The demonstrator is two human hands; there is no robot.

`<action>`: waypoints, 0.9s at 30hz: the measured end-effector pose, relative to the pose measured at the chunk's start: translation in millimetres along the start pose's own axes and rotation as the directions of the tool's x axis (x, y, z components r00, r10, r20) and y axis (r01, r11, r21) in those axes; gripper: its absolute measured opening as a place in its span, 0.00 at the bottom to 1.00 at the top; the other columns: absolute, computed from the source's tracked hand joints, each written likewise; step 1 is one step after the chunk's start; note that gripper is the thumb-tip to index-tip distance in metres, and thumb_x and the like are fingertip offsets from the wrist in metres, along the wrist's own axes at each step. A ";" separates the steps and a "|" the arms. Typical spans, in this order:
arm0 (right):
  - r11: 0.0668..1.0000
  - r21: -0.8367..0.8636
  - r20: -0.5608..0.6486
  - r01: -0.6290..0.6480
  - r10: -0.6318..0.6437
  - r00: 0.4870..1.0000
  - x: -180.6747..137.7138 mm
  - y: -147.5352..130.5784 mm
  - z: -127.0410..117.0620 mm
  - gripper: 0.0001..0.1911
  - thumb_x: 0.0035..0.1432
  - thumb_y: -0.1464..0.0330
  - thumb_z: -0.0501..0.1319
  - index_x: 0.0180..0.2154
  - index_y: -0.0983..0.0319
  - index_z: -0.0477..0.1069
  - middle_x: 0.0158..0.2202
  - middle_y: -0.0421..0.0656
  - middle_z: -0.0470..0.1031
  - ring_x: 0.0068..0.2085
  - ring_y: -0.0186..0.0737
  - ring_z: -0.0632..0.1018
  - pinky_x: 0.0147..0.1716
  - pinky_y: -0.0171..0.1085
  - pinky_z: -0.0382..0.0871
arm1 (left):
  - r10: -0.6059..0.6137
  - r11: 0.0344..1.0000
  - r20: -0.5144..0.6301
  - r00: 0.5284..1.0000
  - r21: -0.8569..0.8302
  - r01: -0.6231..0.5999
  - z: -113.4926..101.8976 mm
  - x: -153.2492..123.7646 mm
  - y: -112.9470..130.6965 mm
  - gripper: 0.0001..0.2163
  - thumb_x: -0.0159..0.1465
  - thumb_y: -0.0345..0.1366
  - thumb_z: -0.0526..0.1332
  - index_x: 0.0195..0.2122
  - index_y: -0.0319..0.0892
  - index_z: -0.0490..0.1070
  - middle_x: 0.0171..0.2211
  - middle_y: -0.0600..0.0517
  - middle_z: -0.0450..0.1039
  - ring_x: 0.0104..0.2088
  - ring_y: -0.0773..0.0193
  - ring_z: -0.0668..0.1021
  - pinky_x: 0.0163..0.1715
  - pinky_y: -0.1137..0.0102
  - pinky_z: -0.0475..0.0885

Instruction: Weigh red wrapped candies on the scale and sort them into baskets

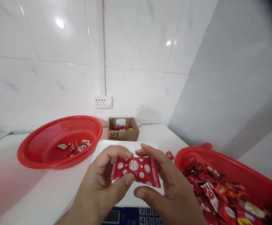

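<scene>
A small red wrapped candy packet point(139, 168) with white round double-happiness marks is held up in front of me, over the white scale tray point(126, 198). My left hand point(107, 178) pinches its left part, thumb on the front face and fingers at the top edge and behind. Around the right end curve the fingers of my right hand point(166, 184), index fingertip at the top edge. The right thumb is just below the packet, apart from its face. Below the tray is the scale's blue keypad panel point(131, 215), partly hidden by my hands.
At left stands a red mesh basket point(56, 164) with several packets point(80, 147). A cardboard box point(124, 135) with packets is at the back. To the right is a red basket point(234, 164) piled with candies point(222, 193). A loose packet point(170, 154) lies beside it.
</scene>
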State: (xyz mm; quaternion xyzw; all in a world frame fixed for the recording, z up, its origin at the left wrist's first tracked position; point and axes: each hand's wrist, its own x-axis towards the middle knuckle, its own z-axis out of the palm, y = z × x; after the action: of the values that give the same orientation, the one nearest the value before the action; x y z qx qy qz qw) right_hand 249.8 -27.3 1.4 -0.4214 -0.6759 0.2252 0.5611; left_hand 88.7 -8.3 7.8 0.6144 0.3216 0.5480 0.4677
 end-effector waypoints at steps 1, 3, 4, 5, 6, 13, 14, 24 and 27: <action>0.999 0.026 -0.003 -0.039 0.039 0.999 -1.1 0.4 -0.1 0.31 0.45 0.62 0.69 0.52 0.50 0.67 0.47 0.44 0.74 0.42 0.45 0.77 0.37 0.41 0.76 | 0.008 1.000 -0.016 1.000 -0.012 -0.008 0.8 -0.6 0.9 0.11 0.53 0.41 0.67 0.37 0.47 0.71 0.38 0.50 0.73 0.35 0.62 0.75 0.31 0.71 0.74; 0.994 0.065 -0.021 -0.090 0.092 0.996 -3.6 0.7 0.0 0.30 0.46 0.60 0.69 0.52 0.51 0.67 0.48 0.45 0.74 0.41 0.45 0.77 0.37 0.42 0.76 | 0.016 0.999 -0.019 1.000 -0.046 -0.017 2.5 -2.0 2.1 0.12 0.52 0.38 0.68 0.37 0.48 0.71 0.39 0.51 0.73 0.36 0.62 0.75 0.32 0.72 0.74; 0.992 0.077 -0.032 -0.104 0.107 0.994 -4.8 0.6 0.2 0.28 0.46 0.60 0.68 0.51 0.51 0.68 0.48 0.45 0.74 0.41 0.46 0.77 0.37 0.42 0.75 | 0.014 0.998 -0.014 1.000 -0.063 -0.015 3.2 -2.7 2.4 0.12 0.52 0.37 0.68 0.38 0.48 0.71 0.40 0.51 0.73 0.36 0.63 0.75 0.32 0.72 0.74; 0.989 0.086 -0.044 -0.116 0.120 0.992 -6.0 0.1 0.6 0.27 0.47 0.60 0.68 0.50 0.51 0.68 0.47 0.45 0.74 0.41 0.46 0.77 0.38 0.42 0.75 | 0.005 0.997 -0.010 1.000 -0.079 -0.006 3.9 -3.4 2.5 0.12 0.52 0.36 0.68 0.38 0.48 0.71 0.40 0.51 0.73 0.36 0.63 0.75 0.33 0.72 0.74; 0.987 0.095 -0.054 -0.127 0.132 0.990 -7.2 -0.5 1.0 0.25 0.47 0.60 0.68 0.49 0.50 0.69 0.46 0.45 0.75 0.41 0.46 0.77 0.38 0.42 0.75 | -0.009 0.996 -0.007 1.000 -0.092 0.008 4.5 -4.0 2.5 0.13 0.52 0.36 0.68 0.39 0.49 0.71 0.39 0.51 0.73 0.36 0.62 0.75 0.33 0.72 0.74; 0.969 0.185 -0.078 -0.166 0.183 0.980 -9.0 -8.8 2.8 0.22 0.52 0.65 0.64 0.50 0.50 0.67 0.42 0.44 0.76 0.36 0.42 0.77 0.34 0.40 0.75 | -0.102 0.990 0.005 0.995 -0.093 0.102 5.3 -5.4 4.6 0.17 0.51 0.37 0.69 0.43 0.48 0.71 0.37 0.50 0.76 0.35 0.61 0.76 0.33 0.70 0.74; 0.965 0.206 -0.084 -0.164 0.185 0.979 -8.3 -9.6 2.5 0.23 0.52 0.65 0.64 0.51 0.51 0.67 0.41 0.44 0.76 0.35 0.41 0.77 0.33 0.39 0.75 | -0.104 0.991 0.002 0.995 -0.087 0.104 5.2 -5.4 5.1 0.17 0.52 0.36 0.69 0.42 0.48 0.71 0.37 0.50 0.76 0.34 0.61 0.76 0.33 0.70 0.74; 0.977 0.180 -0.189 -0.118 0.152 0.970 -2.3 -12.3 1.1 0.03 0.55 0.66 0.62 0.29 0.57 0.73 0.26 0.39 0.74 0.28 0.37 0.74 0.27 0.35 0.70 | -0.009 0.994 0.034 0.999 -0.107 0.012 3.9 -5.9 5.0 0.17 0.53 0.32 0.68 0.44 0.48 0.71 0.40 0.50 0.77 0.35 0.63 0.77 0.34 0.72 0.75; 0.977 0.203 -0.205 -0.062 0.104 0.973 -1.4 -15.4 0.7 0.03 0.54 0.69 0.62 0.29 0.56 0.73 0.26 0.38 0.74 0.29 0.36 0.74 0.28 0.33 0.70 | 0.092 0.986 0.075 0.993 -0.144 -0.080 -0.2 -2.2 3.5 0.15 0.55 0.32 0.67 0.44 0.49 0.72 0.37 0.52 0.76 0.34 0.66 0.77 0.33 0.75 0.74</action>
State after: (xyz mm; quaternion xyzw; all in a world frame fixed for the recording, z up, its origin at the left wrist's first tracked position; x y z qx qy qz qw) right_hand 244.3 -36.7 12.4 -0.4142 -0.5679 0.2669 0.6593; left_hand 87.7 -11.5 10.2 0.6150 0.2362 0.5635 0.4984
